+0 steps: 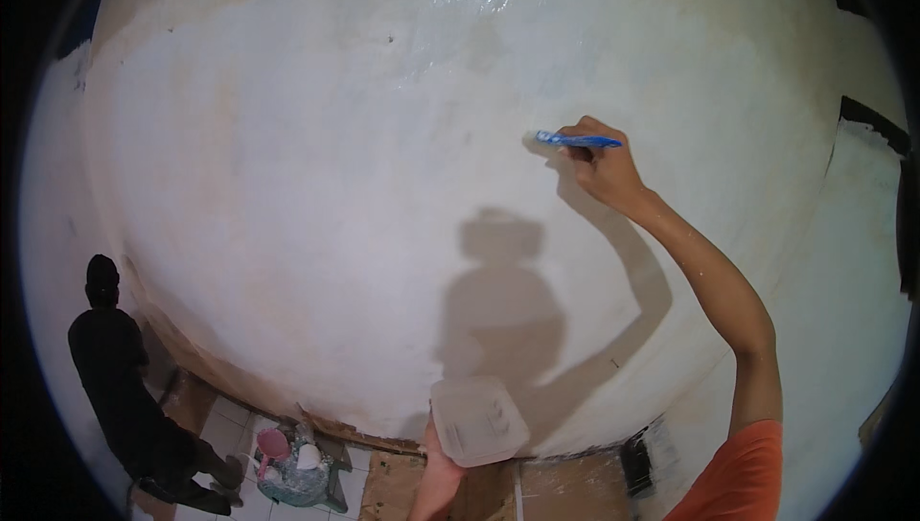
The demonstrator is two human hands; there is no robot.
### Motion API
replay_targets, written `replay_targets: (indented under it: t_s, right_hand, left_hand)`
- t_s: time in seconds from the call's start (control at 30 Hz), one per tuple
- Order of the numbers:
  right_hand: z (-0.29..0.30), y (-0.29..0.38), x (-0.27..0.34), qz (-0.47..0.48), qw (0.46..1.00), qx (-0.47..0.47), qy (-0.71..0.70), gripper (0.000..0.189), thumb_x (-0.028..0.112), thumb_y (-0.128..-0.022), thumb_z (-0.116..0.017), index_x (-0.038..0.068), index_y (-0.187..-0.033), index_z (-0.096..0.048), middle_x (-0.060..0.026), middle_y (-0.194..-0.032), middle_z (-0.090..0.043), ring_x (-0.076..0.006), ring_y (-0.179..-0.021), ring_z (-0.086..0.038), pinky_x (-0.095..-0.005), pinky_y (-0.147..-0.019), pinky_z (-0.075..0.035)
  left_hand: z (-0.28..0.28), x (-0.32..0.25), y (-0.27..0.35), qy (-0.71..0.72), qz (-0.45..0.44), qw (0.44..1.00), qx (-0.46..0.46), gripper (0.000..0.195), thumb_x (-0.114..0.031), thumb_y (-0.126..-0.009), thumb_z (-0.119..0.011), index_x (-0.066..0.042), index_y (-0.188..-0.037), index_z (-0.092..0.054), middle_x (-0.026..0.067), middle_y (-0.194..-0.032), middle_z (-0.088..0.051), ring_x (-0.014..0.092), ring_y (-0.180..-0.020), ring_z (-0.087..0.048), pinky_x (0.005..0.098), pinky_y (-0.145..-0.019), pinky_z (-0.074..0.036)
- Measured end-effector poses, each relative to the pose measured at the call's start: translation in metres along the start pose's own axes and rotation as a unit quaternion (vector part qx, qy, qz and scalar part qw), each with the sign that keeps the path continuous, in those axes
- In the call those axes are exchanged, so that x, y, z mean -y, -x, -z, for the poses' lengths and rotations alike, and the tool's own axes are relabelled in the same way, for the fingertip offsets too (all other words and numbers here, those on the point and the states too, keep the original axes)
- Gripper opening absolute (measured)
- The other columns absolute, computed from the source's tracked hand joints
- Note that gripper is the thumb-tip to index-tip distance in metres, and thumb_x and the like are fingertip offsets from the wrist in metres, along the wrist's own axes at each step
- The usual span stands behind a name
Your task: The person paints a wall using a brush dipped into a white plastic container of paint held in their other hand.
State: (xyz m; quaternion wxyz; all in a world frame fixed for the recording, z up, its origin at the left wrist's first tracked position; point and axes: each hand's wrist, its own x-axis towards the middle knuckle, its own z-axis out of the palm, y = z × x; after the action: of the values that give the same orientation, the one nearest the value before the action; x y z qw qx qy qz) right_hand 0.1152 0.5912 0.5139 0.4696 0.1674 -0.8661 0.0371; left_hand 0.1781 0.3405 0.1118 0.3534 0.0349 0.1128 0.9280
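Observation:
My right hand [602, 165] grips a paintbrush with a blue handle [593, 141], raised in front of a whitish wall [323, 183]. The brush tip points left and lies at or very close to the wall; contact is hard to tell. White smears mark the end of the handle by the bristles. Low in the view, my left hand [440, 449] holds a translucent plastic tub [480, 422] from below and its left side. Whatever the tub contains is pale and hard to make out. Small white specks dot my right forearm.
A person in dark clothes [108, 370] is at the lower left. Near them, a small green stool [305, 481] bears a pink dipper [272, 443] and other items on the white floor tiles [224, 424]. Cardboard sheets [571, 485] lie along the wall's foot. A nail [614, 363] marks the wall.

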Motion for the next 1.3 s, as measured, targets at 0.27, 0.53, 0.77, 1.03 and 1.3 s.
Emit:
replay_targets:
  t_s: [0.27, 0.53, 0.77, 1.03, 1.3]
  right_hand:
    - [0.056, -0.107, -0.030, 0.034, 0.978, -0.180, 0.098, 0.015, 0.011, -0.079, -0.066, -0.003, -0.084, -0.067, -0.0207, -0.076, -0.065, -0.0358, -0.071, -0.064, -0.0394, -0.066, -0.050]
    - [-0.009, -0.053, 0.003, 0.110, 0.992, -0.041, 0.056, 0.038, -0.004, -0.066, -0.060, 0.006, -0.102, -0.064, -0.0154, -0.090, -0.062, -0.0366, -0.080, -0.060, -0.0391, -0.071, -0.049]
    - [-0.076, 0.036, 0.035, -0.005, 0.987, 0.141, -0.082, 0.015, -0.004, -0.076, -0.063, -0.001, -0.091, -0.065, -0.0124, -0.084, -0.062, -0.0240, -0.071, -0.058, -0.0350, -0.067, -0.047]
    - [0.087, -0.131, -0.043, 0.021, 0.980, -0.177, 0.092, 0.016, 0.010, -0.079, -0.067, -0.002, -0.090, -0.069, -0.0185, -0.084, -0.069, -0.0296, -0.076, -0.067, -0.0368, -0.071, -0.051]
    - [0.094, -0.097, -0.067, 0.046, 0.976, -0.145, 0.154, 0.014, 0.003, -0.080, -0.063, 0.002, -0.094, -0.067, -0.0166, -0.083, -0.065, -0.0340, -0.076, -0.063, -0.0368, -0.068, -0.049]
  left_hand:
    - [0.015, 0.011, 0.015, -0.061, -0.010, 0.993, -0.103, 0.050, -0.040, -0.096, -0.043, -0.006, -0.131, -0.050, 0.0132, -0.126, -0.057, 0.031, -0.112, -0.059, 0.0484, -0.094, -0.050]
    - [-0.002, 0.001, 0.024, -0.045, -0.028, 0.998, -0.029, 0.052, -0.043, -0.096, -0.041, -0.007, -0.132, -0.050, 0.0121, -0.127, -0.057, 0.031, -0.115, -0.056, 0.0491, -0.096, -0.048]
    - [-0.014, -0.006, 0.029, -0.055, -0.033, 0.998, -0.022, 0.053, -0.046, -0.097, -0.040, -0.008, -0.133, -0.050, 0.0112, -0.127, -0.057, 0.031, -0.117, -0.054, 0.0497, -0.098, -0.046]
    - [-0.006, -0.012, 0.025, -0.020, -0.065, 0.997, -0.044, 0.055, -0.049, -0.095, -0.041, -0.010, -0.132, -0.050, 0.0102, -0.125, -0.058, 0.032, -0.117, -0.054, 0.0508, -0.099, -0.045]
    - [0.016, -0.022, 0.006, -0.021, -0.044, 0.998, -0.034, 0.055, -0.049, -0.095, -0.042, -0.010, -0.133, -0.050, 0.0103, -0.126, -0.057, 0.033, -0.117, -0.054, 0.0512, -0.098, -0.046]
